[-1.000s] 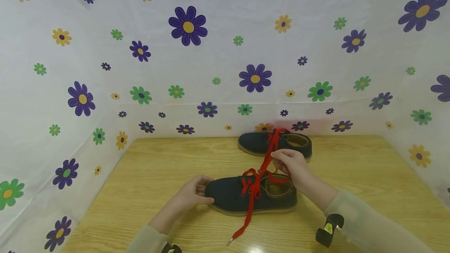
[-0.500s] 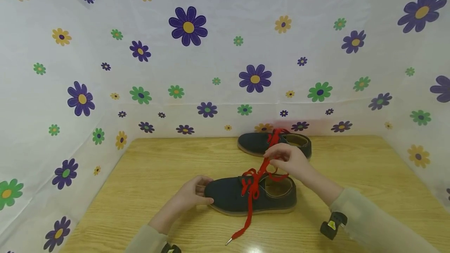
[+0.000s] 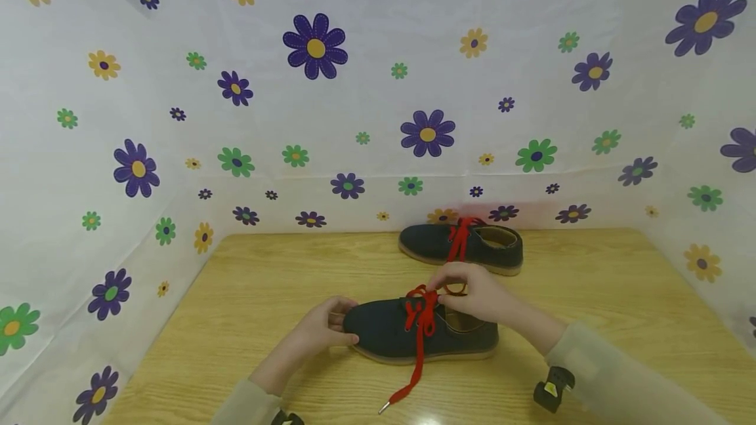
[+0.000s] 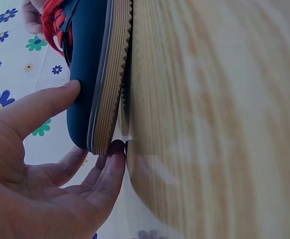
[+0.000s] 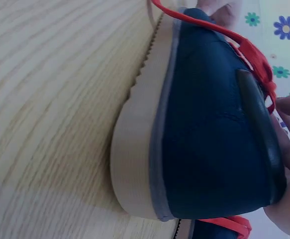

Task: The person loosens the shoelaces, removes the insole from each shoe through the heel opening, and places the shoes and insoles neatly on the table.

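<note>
A dark navy shoe (image 3: 378,330) with red laces stands on the wooden table, its toe pointing left. My left hand (image 3: 321,328) grips the toe; in the left wrist view the thumb presses the upper and the fingertips sit at the ribbed sole (image 4: 112,89). At the lacing, the thumb and index finger of my right hand (image 3: 475,294) pinch the red shoelace (image 3: 428,310) by its knot. One lace end hangs over the near side, its metal tip on the table. Part of the shoe opening is hidden under my right hand.
Behind the near shoe stands a matching navy shoe (image 3: 425,241) with red laces, also toe left. The wooden table (image 3: 266,274) ends at a white flowered cloth (image 3: 354,97) hung along the back and sides.
My right hand first pinched a lace stretched up toward the back shoe, then loosened its fingers, and has come down and left to the knot. My left hand stays on the toe.
</note>
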Available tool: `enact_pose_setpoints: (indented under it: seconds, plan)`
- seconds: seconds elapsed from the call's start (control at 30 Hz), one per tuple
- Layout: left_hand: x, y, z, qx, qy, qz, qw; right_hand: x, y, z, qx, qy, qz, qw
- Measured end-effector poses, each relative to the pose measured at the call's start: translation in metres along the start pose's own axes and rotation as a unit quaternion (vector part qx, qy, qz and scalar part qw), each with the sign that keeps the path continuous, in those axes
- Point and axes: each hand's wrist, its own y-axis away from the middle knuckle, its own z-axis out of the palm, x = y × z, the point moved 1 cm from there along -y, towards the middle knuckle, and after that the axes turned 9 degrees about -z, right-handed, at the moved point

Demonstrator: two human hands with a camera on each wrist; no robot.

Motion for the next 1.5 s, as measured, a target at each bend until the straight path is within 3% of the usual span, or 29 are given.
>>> enact_pose_setpoints:
  seconds: [0.43, 0.67, 0.77, 0.93, 1.07, 1.27, 1.5]
  plan:
    - [-0.0006, 0.0013, 0.0006, -0.004, 0.008, 0.006, 0.9999, -0.0006, 0.0017, 0.0068, 0.014, 0.012, 0.014, 1.000]
    - [-0.0002, 0.0011, 0.0005, -0.003, 0.007, 0.006, 0.9999, -0.0017, 0.0024, 0.0074, 0.050, -0.014, 0.041, 0.998]
    - [0.0001, 0.0006, 0.0005, -0.002, 0.007, 0.002, 1.0000, -0.0008, 0.0016, 0.0062, 0.084, -0.066, 0.078, 0.991]
    - [0.0004, -0.0005, 0.0008, 0.005, 0.005, -0.003, 1.0000, 0.0013, 0.0002, 0.0018, 0.127, -0.142, 0.143, 0.971]
    - [-0.0004, -0.0012, 0.0009, 0.004, 0.004, -0.003, 1.0000, 0.0009, 0.0007, -0.0007, 0.109, -0.165, 0.148, 0.969]
    - [-0.0014, -0.0019, 0.0008, 0.003, 0.001, -0.003, 1.0000, 0.0010, 0.0009, -0.0003, 0.061, -0.162, 0.111, 0.979]
    - [-0.0016, -0.0011, 0.0001, -0.001, 0.002, 0.002, 1.0000, 0.0020, -0.0011, 0.0028, 0.002, -0.069, 0.079, 0.994]
